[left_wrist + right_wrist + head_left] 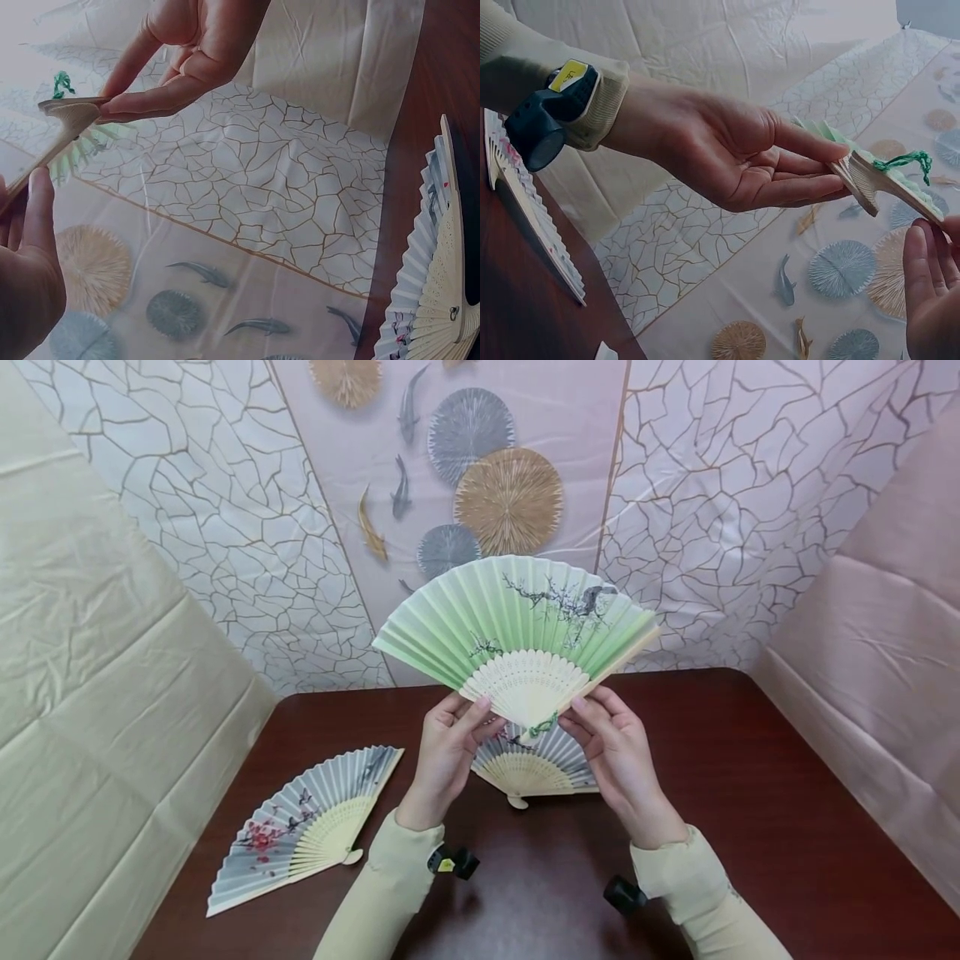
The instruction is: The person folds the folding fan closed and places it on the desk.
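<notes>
A white-and-green folding fan point(457, 618) is spread open and held up in the head view, with dark branches printed on it. My left hand point(446, 752) pinches its left lower edge between thumb and fingers. At the right guard stick, my right hand point(618, 752) pinches the same fan. A green cord point(911, 159) is tied at the pivot end. In the right wrist view the left hand point(720, 150) comes in from the left. The left wrist view has the right hand point(199, 45) at the top.
An open grey fan with red blossoms point(330, 827) lies left on the dark wooden table point(780, 810). Another open grey fan point(532, 768) lies behind the hands, partly hidden by them and the green fan. Patterned cloth point(697, 518) hangs behind, with plain cloth at both sides.
</notes>
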### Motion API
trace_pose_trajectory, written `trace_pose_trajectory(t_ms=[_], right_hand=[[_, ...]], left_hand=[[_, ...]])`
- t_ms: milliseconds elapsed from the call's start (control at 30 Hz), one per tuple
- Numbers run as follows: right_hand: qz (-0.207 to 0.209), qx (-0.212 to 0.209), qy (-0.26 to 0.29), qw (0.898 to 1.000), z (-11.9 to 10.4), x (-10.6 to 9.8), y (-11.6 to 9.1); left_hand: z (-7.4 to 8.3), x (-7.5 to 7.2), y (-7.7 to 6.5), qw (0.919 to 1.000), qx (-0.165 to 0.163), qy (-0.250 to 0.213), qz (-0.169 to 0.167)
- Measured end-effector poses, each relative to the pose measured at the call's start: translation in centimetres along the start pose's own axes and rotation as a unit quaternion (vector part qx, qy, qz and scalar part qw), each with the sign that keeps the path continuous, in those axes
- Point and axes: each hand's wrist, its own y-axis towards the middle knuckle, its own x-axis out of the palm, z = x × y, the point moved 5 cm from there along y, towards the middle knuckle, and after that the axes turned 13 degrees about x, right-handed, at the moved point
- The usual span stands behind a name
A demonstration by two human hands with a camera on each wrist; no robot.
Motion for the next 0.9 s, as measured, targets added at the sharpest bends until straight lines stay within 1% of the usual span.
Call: trace_pose_trajectory(t_ms=[233, 500, 700, 900], right_hand=[[-0.013, 0.005, -0.013, 1.0, 0.0, 0.2, -0.3], [-0.024, 0.01, -0.012, 1.0, 0.2, 0.5, -0.5], [-0.035, 0.011, -0.026, 0.999, 0.3, 0.8, -0.6], [-0.06, 0.02, -0.025, 0.998, 0.7, 1.1, -0.6]], left_hand=[[-0.1, -0.1, -0.1, 0.9996, 0.001, -0.028, -0.005], [-0.2, -0.2, -0.1, 0.9979, 0.006, -0.053, -0.038], [-0.2, -0.2, 0.0, 0.9973, -0.001, -0.052, -0.052], [-0.4, -0.1, 0.0, 0.9959, -0.01, -0.049, -0.075]])
